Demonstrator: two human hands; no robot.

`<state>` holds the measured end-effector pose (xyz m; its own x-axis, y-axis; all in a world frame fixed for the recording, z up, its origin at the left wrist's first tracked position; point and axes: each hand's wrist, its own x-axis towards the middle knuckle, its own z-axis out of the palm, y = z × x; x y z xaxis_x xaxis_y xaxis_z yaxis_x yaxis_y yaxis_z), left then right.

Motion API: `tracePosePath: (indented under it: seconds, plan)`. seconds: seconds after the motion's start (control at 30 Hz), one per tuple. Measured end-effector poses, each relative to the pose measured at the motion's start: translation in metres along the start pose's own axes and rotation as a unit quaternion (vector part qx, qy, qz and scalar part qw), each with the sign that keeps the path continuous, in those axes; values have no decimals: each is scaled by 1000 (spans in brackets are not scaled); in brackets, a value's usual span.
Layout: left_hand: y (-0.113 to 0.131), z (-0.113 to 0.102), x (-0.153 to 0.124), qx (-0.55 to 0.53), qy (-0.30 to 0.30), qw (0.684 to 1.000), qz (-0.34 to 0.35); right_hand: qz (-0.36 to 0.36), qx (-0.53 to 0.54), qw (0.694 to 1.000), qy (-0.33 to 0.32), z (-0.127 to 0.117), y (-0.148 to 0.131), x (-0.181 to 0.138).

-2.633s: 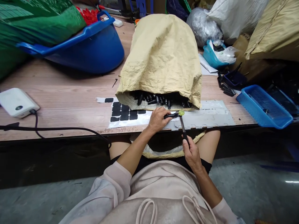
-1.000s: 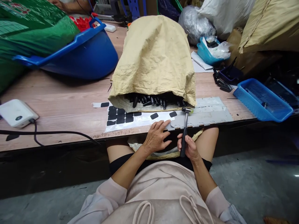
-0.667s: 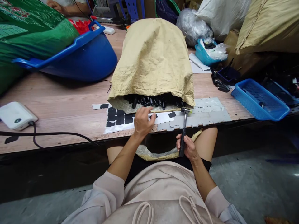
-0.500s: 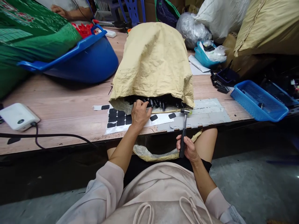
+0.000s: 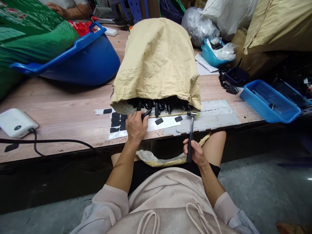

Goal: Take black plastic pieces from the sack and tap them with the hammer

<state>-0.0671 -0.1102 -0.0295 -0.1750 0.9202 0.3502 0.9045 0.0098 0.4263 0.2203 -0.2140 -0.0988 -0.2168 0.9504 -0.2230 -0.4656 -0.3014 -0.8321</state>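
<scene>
A tan woven sack lies on the table with its mouth facing me, showing several slim black pen-like parts inside. Just in front of the mouth, my left hand is closed on one slim black part, which sticks out past the fingers. That hand is over a white sheet with black rounded stickers. My right hand grips the black handle of a small hammer held upright near the table edge. Its metal head, with a yellowish tip, is over a grey board.
A blue tub holding a green bag stands at left, with a white box and black cable nearer me. On the right are a blue basket and a turquoise basin. Another person's hand shows at the far left.
My left hand has drawn back left and toward me from the sack's mouth, bringing out a slim black part. My right hand keeps the hammer in nearly the same place.
</scene>
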Motion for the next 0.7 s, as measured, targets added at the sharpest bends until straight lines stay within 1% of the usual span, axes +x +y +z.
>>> tracePosePath:
  seconds: [0.07, 0.13, 0.17, 0.23, 0.27, 0.33, 0.4, 0.47, 0.6, 0.7]
  plan:
    - [4, -4, -9, -22, 33, 999, 8, 2, 3, 1000, -1, 1, -1, 0]
    - [16, -5, -17, -60, 39, 996, 47, 2, -1, 1000, -1, 1, -1, 1]
    - [24, -3, -20, -81, 26, 993, 76, 0, -7, 1000, 1, 1, 0, 1]
    - [41, 2, -24, -113, -22, 984, 135, -10, -21, 1000, 8, 0, 0, 1]
    - [49, 7, -24, -121, -48, 979, 156, -17, -29, 999, 13, -1, 0, 1]
    - [61, 17, -23, -124, -89, 972, 177, -29, -41, 998, 24, -1, 1, -1]
    - [67, 26, -20, -121, -113, 970, 180, -37, -54, 997, 34, -1, 0, -3]
    - [67, 32, -16, -125, -126, 969, 174, -40, -71, 996, 42, 1, 0, -5]
    - [63, 35, -12, -146, -144, 967, 154, -45, -105, 992, 56, 9, -1, -7]
    - [62, 35, -12, -169, -149, 965, 135, -48, -142, 985, 81, 13, 1, -8]
